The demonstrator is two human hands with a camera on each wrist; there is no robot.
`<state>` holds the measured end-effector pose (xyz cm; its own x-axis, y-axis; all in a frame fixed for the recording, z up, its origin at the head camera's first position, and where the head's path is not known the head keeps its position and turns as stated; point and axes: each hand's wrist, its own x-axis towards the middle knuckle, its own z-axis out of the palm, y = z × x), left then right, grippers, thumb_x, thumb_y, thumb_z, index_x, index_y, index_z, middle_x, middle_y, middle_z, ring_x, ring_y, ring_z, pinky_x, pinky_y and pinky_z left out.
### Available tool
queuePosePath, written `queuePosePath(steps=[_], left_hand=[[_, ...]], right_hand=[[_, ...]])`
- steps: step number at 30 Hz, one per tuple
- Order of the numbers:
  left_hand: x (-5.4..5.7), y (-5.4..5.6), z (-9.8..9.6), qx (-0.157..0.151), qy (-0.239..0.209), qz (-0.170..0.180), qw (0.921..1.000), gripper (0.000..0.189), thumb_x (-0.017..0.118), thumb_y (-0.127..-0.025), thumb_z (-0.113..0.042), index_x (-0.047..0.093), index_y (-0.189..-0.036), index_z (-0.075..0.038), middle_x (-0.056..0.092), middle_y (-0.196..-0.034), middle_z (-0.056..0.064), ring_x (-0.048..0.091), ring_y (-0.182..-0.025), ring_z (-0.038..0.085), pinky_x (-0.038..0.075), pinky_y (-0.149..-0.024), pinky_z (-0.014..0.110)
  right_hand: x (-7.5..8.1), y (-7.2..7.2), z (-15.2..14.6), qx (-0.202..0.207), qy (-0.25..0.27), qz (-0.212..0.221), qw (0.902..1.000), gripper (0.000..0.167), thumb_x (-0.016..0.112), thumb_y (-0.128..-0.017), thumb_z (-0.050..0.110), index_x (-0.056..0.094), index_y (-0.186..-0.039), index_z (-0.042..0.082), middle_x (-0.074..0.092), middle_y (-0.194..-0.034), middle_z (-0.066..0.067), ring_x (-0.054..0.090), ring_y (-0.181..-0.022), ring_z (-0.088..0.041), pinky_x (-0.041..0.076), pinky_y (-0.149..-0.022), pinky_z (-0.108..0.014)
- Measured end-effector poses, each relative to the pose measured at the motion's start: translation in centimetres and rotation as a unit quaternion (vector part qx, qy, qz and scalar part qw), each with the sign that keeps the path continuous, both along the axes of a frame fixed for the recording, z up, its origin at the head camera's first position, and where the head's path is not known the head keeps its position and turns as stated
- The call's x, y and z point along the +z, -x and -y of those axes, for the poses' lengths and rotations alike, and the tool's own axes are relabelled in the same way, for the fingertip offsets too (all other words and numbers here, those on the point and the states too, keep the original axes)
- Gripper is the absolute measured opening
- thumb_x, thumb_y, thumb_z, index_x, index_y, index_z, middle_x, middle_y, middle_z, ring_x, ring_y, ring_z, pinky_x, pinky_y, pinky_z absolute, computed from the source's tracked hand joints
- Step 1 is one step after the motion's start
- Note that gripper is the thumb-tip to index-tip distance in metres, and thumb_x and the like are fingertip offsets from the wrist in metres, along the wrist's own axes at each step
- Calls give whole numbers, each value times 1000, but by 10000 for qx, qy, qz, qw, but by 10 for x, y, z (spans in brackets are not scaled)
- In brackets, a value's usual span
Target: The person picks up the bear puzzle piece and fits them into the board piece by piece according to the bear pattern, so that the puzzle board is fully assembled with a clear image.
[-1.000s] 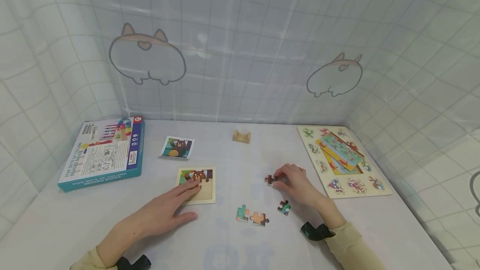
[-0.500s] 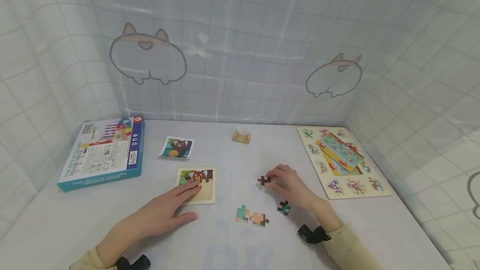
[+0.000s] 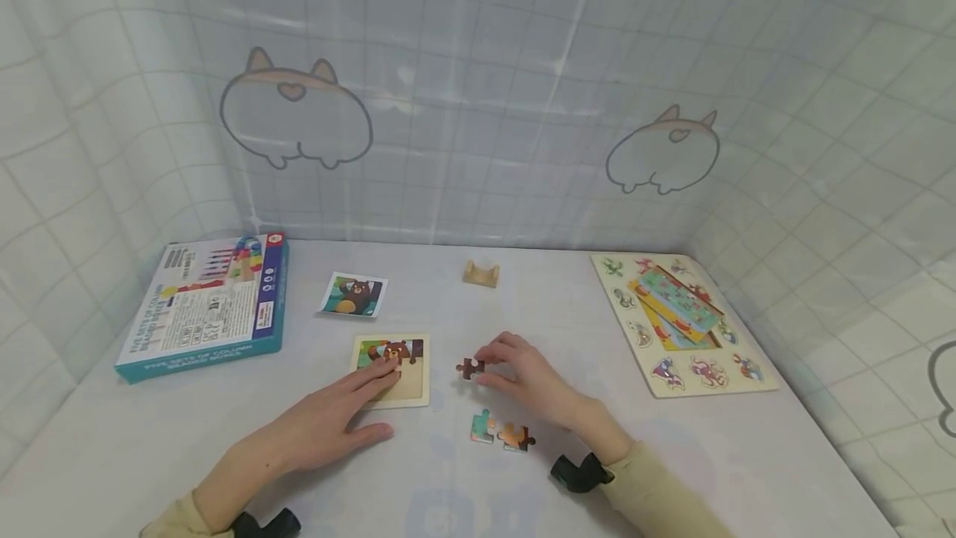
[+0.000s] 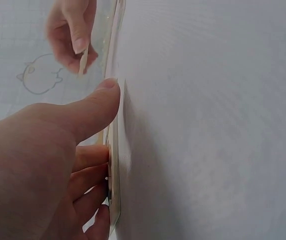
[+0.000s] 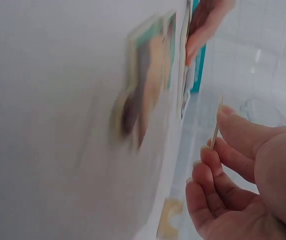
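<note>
My right hand (image 3: 532, 382) pinches a brown jigsaw piece (image 3: 469, 368) between thumb and fingers; in the right wrist view the piece (image 5: 216, 122) appears edge-on, held off the table. To its left is a small wooden puzzle tray (image 3: 413, 388), its upper part filled with a bear picture and its lower part bare wood. The fingers of my left hand (image 3: 336, 422) rest nearly straight on this tray, the thumb on the table beside it. Two loose pieces, one teal (image 3: 481, 426) and one orange and brown (image 3: 515, 437), lie in front of my right hand.
A bear picture card (image 3: 354, 295) lies behind the tray, and a small notched wooden block (image 3: 481, 273) stands at the back. At left is a flat teal-edged box (image 3: 202, 305). On the right, a wooden animal board (image 3: 642, 359) bears several colourful cards (image 3: 680, 301).
My right hand has carried the brown jigsaw piece leftward, closer to the tray. A dark green loose piece seen earlier is now covered by my right arm. My left hand stays put.
</note>
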<state>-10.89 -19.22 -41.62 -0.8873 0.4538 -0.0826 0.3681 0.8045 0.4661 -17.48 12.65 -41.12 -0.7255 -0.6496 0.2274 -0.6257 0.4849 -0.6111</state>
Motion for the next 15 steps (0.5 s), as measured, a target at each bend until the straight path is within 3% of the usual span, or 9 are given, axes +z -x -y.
queuePosePath(steps=[8,15], left_hand=[[-2,0,1,-23,-29,54,10000,78,54,-92,-67,41,-154,-21,33,-162,2,34,-148,32,40,-113,56],[-1,0,1,-29,-25,3,10000,77,55,-93,-65,42,-153,-19,34,-162,3,35,-147,32,40,-112,56]], right_hand=[[3,0,39,-9,-208,218,9995,26,67,-97,21,68,-118,5,62,-107,-3,59,-107,-18,56,-93,-33],[5,3,65,-11,-472,-238,9986,26,68,-96,23,70,-116,6,64,-104,-6,57,-102,-18,53,-88,-27]])
